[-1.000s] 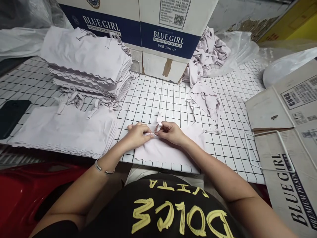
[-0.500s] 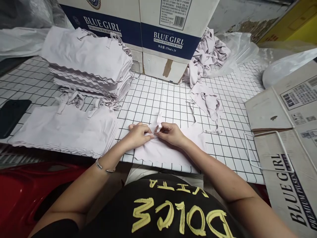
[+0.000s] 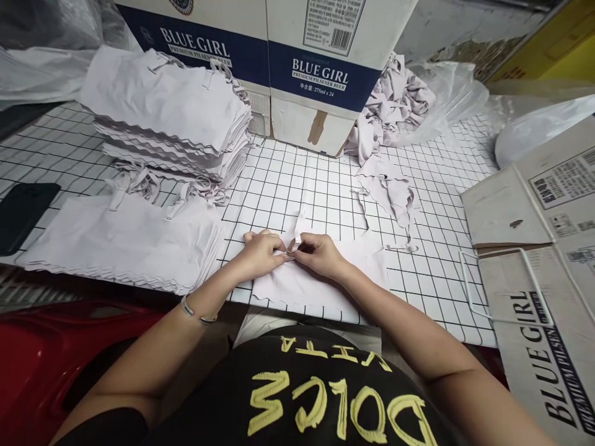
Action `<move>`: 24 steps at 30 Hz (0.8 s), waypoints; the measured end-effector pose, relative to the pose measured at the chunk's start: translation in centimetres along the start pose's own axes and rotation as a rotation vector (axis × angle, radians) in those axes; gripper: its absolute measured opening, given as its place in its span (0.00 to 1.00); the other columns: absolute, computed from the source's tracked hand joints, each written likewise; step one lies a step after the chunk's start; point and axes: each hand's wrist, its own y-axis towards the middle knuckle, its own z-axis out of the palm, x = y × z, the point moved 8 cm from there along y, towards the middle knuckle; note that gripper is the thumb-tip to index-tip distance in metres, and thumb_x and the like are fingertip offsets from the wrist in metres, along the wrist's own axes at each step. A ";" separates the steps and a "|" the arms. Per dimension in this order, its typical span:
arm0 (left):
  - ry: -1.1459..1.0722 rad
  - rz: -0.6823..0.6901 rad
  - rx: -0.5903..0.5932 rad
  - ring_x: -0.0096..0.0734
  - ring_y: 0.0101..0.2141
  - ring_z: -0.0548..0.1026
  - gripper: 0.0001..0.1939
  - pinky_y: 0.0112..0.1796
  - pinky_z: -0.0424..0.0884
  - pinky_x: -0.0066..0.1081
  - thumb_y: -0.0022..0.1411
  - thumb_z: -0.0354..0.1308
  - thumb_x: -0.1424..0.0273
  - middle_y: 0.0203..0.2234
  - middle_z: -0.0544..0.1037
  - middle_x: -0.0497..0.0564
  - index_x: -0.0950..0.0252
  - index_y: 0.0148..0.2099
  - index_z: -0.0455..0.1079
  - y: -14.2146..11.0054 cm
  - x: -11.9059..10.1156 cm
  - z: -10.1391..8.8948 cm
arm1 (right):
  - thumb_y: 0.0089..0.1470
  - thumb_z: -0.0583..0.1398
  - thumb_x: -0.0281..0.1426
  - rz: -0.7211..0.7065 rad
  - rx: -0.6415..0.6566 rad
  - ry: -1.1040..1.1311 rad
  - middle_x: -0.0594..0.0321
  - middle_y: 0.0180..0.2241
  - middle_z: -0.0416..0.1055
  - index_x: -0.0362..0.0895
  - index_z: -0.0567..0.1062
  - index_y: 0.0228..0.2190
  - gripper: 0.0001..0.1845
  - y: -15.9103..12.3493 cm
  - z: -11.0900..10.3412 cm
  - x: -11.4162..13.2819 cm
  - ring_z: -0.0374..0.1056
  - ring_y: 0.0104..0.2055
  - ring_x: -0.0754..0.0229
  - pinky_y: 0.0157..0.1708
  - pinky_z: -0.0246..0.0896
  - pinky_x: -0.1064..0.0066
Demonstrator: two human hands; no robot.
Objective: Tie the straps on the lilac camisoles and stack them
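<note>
A pale pink camisole top (image 3: 320, 290) lies flat at the table's front edge, its thin strap (image 3: 300, 223) standing up from the top edge between my hands. My left hand (image 3: 261, 254) pinches the top edge of the cloth where the strap begins. Just to its right, my right hand (image 3: 321, 253) is closed on the strap's lower end, thumb and fingertip pressed together. The fingertips of both hands nearly meet, and the exact spot where strap joins cloth is mostly hidden by them. The other strap (image 3: 395, 247) trails off to the right.
Left, a neat pile of matching tops (image 3: 125, 238) sits before a taller stack (image 3: 162, 102); a dark phone (image 3: 28, 214) lies beside them. Beer cartons (image 3: 320, 118) stand behind. Crumpled pink garments (image 3: 395, 99) heap at the back right. Another carton (image 3: 515, 297) flanks the gridded table (image 3: 432, 291).
My right fingertips have shifted slightly down and closer to the left ones. The strap's small loop between them has narrowed. The view has tilted a little; the piles have not moved.
</note>
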 end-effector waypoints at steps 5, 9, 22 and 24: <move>0.082 0.017 -0.002 0.44 0.41 0.71 0.13 0.48 0.53 0.43 0.57 0.59 0.58 0.30 0.79 0.51 0.63 0.28 0.72 0.5 0.6 -0.8 | 0.49 0.64 0.39 0.061 -0.161 0.011 0.65 0.25 0.69 0.44 0.71 0.25 0.12 0.9 -1.1 0.2 0.64 0.28 0.62 0.30 0.60 0.69; 0.298 -0.019 -0.016 0.49 0.38 0.72 0.19 0.48 0.55 0.48 0.50 0.65 0.54 0.31 0.78 0.53 0.61 0.37 0.71 0.3 1.5 -2.6 | 0.56 0.59 0.42 -0.020 -0.318 -0.418 0.57 0.35 0.72 0.46 0.73 0.37 0.13 -2.6 -4.7 2.5 0.66 0.38 0.55 0.41 0.61 0.61; 0.070 0.186 -0.100 0.49 0.39 0.74 0.23 0.44 0.64 0.44 0.64 0.50 0.54 0.27 0.76 0.58 0.63 0.22 0.64 11.2 -13.5 4.1 | 0.61 0.54 0.41 0.010 -0.502 -0.539 0.57 0.33 0.71 0.46 0.73 0.34 0.14 -8.0 -16.9 0.7 0.65 0.37 0.55 0.42 0.61 0.61; 0.007 0.025 -0.070 0.58 0.47 0.71 0.21 0.51 0.58 0.50 0.56 0.60 0.57 0.29 0.77 0.61 0.63 0.19 0.60 15.8 -13.8 5.4 | 0.59 0.56 0.45 -0.100 -0.135 -0.714 0.54 0.45 0.72 0.47 0.75 0.42 0.18 -9.1 -11.2 1.0 0.65 0.47 0.50 0.50 0.58 0.55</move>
